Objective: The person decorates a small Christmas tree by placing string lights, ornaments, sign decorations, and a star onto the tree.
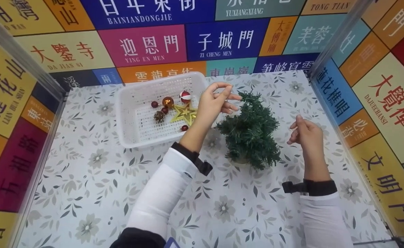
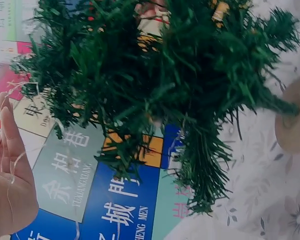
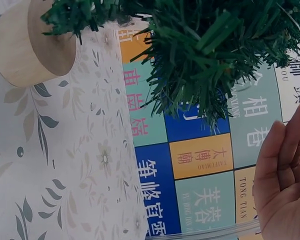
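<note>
A small green artificial Christmas tree [image 1: 252,132] stands upright between my two hands. Its round wooden base [image 2: 296,117] shows in the left wrist view. My left hand [image 1: 215,100] is at the tree's upper left, thumb and index finger pinched together. From its fingertips a thin pale wire [image 2: 22,84] runs to the branches, and more of it hangs down past the hand. To the right of the tree, apart from it, my right hand [image 1: 307,132] hangs with loosely bent fingers. I see nothing held in it.
A white plastic basket [image 1: 128,137] behind left holds a gold star [image 1: 185,114], a pine cone [image 1: 159,116], a copper-coloured ball [image 1: 168,102], a red-and-white ball [image 1: 185,96] and several small red balls. Printed panels wall in the back and both sides of the flower-patterned table [image 1: 95,193].
</note>
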`<state>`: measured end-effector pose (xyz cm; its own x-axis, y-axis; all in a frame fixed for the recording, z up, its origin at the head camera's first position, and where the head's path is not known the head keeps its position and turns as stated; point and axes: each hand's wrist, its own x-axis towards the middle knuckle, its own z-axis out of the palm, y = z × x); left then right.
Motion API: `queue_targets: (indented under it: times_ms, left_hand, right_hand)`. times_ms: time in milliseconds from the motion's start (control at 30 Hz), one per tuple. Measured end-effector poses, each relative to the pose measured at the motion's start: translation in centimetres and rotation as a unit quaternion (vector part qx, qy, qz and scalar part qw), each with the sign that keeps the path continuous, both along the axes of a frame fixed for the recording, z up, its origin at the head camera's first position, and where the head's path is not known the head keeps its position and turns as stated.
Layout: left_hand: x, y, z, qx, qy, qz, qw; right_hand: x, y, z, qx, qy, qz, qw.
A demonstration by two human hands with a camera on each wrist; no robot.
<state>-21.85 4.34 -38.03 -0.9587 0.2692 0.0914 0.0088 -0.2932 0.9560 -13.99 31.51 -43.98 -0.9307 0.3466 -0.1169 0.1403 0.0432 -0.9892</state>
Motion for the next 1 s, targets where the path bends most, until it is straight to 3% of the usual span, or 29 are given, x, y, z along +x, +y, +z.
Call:
queue_targets:
  times_ms: [300, 433, 600, 733, 1000]
  left_hand:
    - [-1.6, 0.6, -1.0, -0.029, -0.035, 0.007, 0.9989]
    - [-2.0, 0.6, -1.2, -0.036, -0.084, 0.021, 0.9957]
    - [-2.2, 0.1, -1.3, -0.041, -0.164, 0.025, 0.9853]
    - [-2.0, -0.5, -1.7, -0.03, -0.198, 0.021, 0.9795]
    - [-1.3, -2.1, -3.2, -0.02, -0.225, 0.033, 0.9736]
  right_hand:
    - [-1.0, -0.3, 0.1, 0.037, -0.02, 0.013, 0.999]
    - [-1.4, -0.6, 0.2, 0.071, -0.035, 0.022, 0.997]
    - [-1.5, -0.9, 0.2, 0.112, -0.044, 0.044, 0.992]
    - [-1.5, -1.0, 0.2, 0.111, -0.055, 0.054, 0.991]
    - [-1.2, -0.9, 0.4, 0.146, -0.075, 0.07, 0.984]
